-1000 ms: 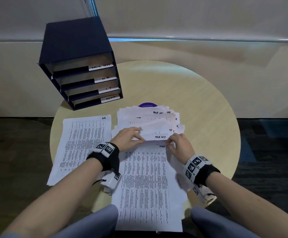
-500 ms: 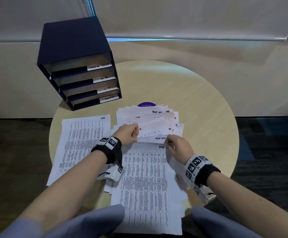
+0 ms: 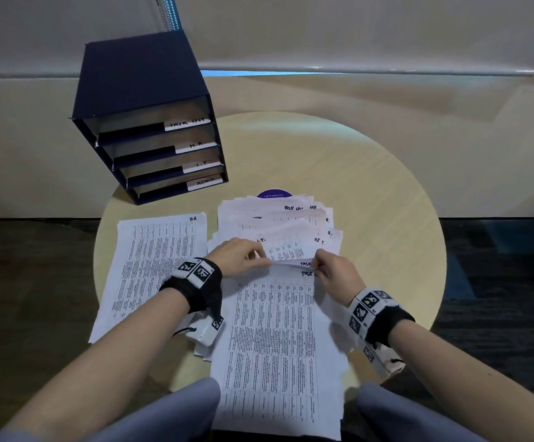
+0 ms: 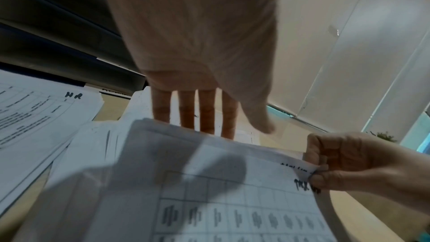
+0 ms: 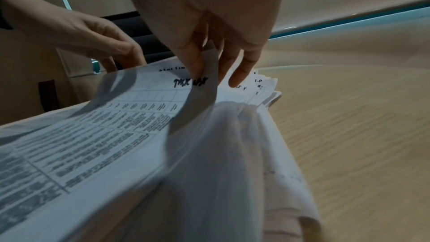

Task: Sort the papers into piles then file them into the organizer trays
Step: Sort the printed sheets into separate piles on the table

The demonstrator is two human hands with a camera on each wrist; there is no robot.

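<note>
Head view — papers (image 3: pixel 275 346) strewn on a round table (image 3: pixel 354 186); dark carpet (image 3: pixel 498 282), beige wall (image 3: pixel 450 129).

The round purple disc (image 3: pixel 273 194) lies mostly hidden under the fanned white papers (image 3: pixel 278 224), and the print on the near white printed sheet (image 3: pixel 275 346) is too small to read.

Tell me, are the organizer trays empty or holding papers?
Empty as far as visible: the organizer shows bare floors in all four trays; papers lie on the table.
</note>
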